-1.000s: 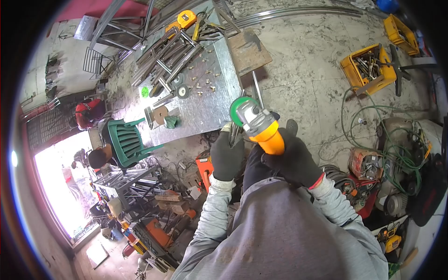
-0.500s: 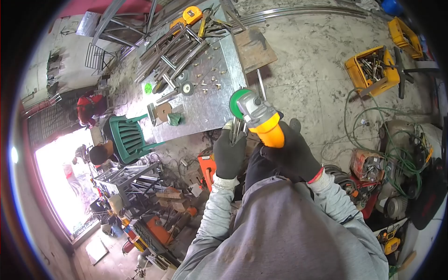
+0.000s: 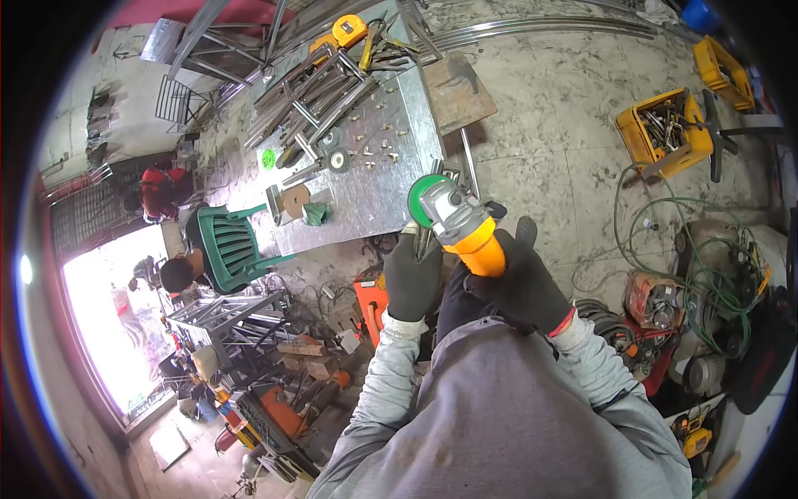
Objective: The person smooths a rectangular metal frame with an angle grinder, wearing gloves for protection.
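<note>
My right hand (image 3: 525, 281), in a dark glove, is closed around the yellow body of an angle grinder (image 3: 465, 226). Its green disc (image 3: 421, 200) faces left, near the corner of the metal-topped table (image 3: 391, 195). In my gloved left hand (image 3: 412, 283) is a short metal tube (image 3: 426, 243), gripped with its end pointing up toward the grinder head. The disc overlaps the area just above the tube in this view. Both hands are in front of my body, close to the table's near edge.
Metal tubes (image 3: 312, 104), pliers (image 3: 370, 46) and small fittings lie on the table. A green chair (image 3: 229, 241) stands left, near a person in red (image 3: 160, 193). Yellow crates (image 3: 636, 137), a green hose (image 3: 665, 200) and a compressor (image 3: 706, 366) are right.
The grinder has come slightly down toward my body, its disc now closer to my left hand. The whole view has shifted a little. Both hands keep their hold.
</note>
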{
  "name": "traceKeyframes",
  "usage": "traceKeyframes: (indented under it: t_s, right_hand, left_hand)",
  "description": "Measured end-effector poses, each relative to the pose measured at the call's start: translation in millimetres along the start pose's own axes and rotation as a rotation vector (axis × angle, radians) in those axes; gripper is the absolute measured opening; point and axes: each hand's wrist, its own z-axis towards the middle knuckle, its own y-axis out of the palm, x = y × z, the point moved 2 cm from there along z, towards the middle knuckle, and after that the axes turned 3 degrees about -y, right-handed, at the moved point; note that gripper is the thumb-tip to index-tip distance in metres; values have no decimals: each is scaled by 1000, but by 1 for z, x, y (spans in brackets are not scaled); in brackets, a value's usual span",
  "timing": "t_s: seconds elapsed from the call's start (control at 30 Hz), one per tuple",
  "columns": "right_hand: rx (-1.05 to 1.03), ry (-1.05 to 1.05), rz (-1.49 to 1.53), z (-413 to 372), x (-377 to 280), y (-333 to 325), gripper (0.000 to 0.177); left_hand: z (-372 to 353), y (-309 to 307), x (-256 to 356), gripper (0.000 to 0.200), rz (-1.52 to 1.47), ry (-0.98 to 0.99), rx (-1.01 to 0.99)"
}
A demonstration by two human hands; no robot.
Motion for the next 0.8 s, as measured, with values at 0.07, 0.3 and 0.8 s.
traceKeyframes:
  t_s: [0.07,0.3,0.8]
  right_hand:
    - [-38,50,-22,1,1,1,51]
    - [-3,-193,105,7,23,8,54]
    - [-100,-182,401,31,34,17,57]
  left_hand:
    - [0,1,1,53,-11,58,17]
    - [1,-1,1,52,-29,-28,18]
    - [6,-4,-12,35,-199,-103,-3]
